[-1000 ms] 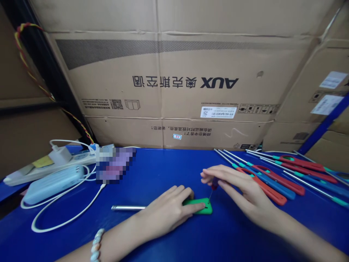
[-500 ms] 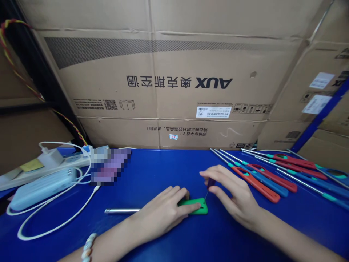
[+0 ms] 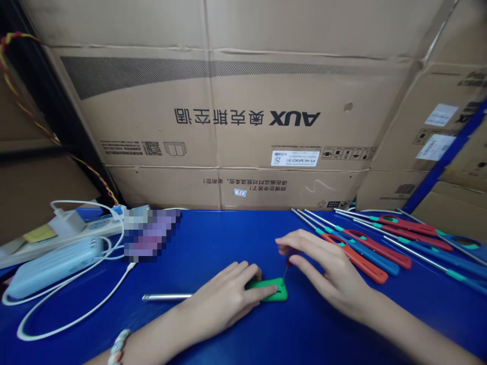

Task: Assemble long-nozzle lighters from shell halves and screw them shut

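My left hand (image 3: 232, 294) presses a green long-necked lighter (image 3: 282, 294) against the blue table, its index finger stretched along the handle and the other fingers curled. The lighter's metal tube (image 3: 167, 297) sticks out to the left from beneath my wrist; the middle part is hidden under the hand. A small screwdriver (image 3: 289, 261) with a dark red handle is pinched between the thumb and fingers of my right hand (image 3: 323, 268). Its thin shaft slants down, and the tip meets the right end of the green handle.
Several red, orange and blue long-necked lighters (image 3: 365, 253) lie at the right. On the left are a light-blue power bank (image 3: 53, 266), white cables (image 3: 95, 312), a power strip (image 3: 102, 223) and a pixelated purple item (image 3: 152, 235). Cardboard (image 3: 243, 81) stands behind the blue table (image 3: 213, 238).
The fingers of my right hand have shifted slightly around the screwdriver handle, and less of it shows. My left hand still holds the green lighter down. The whole view has moved a little.
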A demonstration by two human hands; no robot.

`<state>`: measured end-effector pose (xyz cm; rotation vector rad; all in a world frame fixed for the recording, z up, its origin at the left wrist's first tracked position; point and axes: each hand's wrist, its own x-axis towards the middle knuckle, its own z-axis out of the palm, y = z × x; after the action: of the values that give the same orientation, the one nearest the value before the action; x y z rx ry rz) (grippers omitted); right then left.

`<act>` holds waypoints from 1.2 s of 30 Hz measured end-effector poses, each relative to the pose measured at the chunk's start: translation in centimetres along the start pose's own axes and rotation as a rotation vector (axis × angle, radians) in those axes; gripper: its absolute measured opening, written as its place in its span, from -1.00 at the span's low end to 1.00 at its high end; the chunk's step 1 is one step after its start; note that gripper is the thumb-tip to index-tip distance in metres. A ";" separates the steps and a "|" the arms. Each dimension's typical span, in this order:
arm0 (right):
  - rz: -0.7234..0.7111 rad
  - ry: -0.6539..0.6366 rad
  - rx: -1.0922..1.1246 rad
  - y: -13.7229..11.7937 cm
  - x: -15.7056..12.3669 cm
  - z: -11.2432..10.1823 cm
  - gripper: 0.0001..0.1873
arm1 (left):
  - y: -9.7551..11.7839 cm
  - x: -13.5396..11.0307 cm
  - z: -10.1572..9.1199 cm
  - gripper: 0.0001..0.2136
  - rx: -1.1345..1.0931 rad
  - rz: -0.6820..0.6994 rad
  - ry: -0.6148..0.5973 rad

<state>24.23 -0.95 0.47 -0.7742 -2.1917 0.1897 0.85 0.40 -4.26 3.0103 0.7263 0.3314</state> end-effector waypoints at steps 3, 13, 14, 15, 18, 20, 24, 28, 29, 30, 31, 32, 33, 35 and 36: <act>0.014 -0.146 0.082 -0.5 0.2 -0.9 -0.68 | 0.0 0.0 0.0 -0.63 0.007 0.004 0.016; 0.008 0.000 0.001 -0.2 -0.3 0.7 -0.95 | 0.0 0.1 0.1 -0.61 0.000 -0.021 0.005; 0.000 0.027 -0.020 -0.1 -0.3 0.9 -0.93 | 0.0 0.1 0.0 -0.60 0.002 -0.021 0.000; -0.014 0.055 -0.043 0.0 -0.4 1.1 -0.91 | 0.0 0.1 0.0 -0.60 0.002 -0.020 -0.003; -0.073 0.121 -0.100 0.3 -0.6 1.4 -0.86 | 0.1 0.1 0.0 -0.59 -0.003 -0.019 -0.003; -0.073 0.109 -0.105 0.4 -0.5 1.1 -0.82 | 0.1 0.0 -0.1 -0.58 -0.003 -0.020 0.003; 0.029 -0.033 -0.030 0.3 0.0 -0.4 -0.76 | 0.1 0.0 -0.1 -0.58 -0.009 -0.023 0.003; 0.086 -0.139 0.043 0.2 0.4 -1.4 -0.75 | 0.0 0.0 0.0 -0.57 -0.029 -0.028 0.011; 0.090 -0.139 0.045 0.1 0.5 -1.4 -0.76 | 0.0 0.0 0.1 -0.56 -0.040 -0.031 0.014; 0.094 -0.133 0.047 0.1 0.5 -1.4 -0.78 | 0.0 0.0 0.1 -0.56 -0.051 -0.035 0.015; 0.098 -0.123 0.049 0.0 0.5 -1.3 -0.81 | 0.0 0.0 0.2 -0.56 -0.060 -0.039 0.017; 0.101 -0.111 0.051 0.0 0.5 -1.2 -0.85 | 0.0 0.0 0.2 -0.57 -0.066 -0.043 0.017; 0.106 -0.101 0.053 0.0 0.6 -1.1 -0.88 | 0.0 0.0 0.2 -0.57 -0.070 -0.045 0.017; 0.111 -0.089 0.047 0.0 0.6 -0.9 -0.91 | 0.0 0.0 0.2 -0.58 -0.071 -0.044 0.021; 0.113 -0.085 0.041 0.0 0.6 -0.8 -0.92 | 0.0 0.0 0.2 -0.58 -0.071 -0.042 0.024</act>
<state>24.51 -0.62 1.39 -0.8825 -2.2177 0.3292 0.92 0.40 -4.41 2.9250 0.7610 0.3837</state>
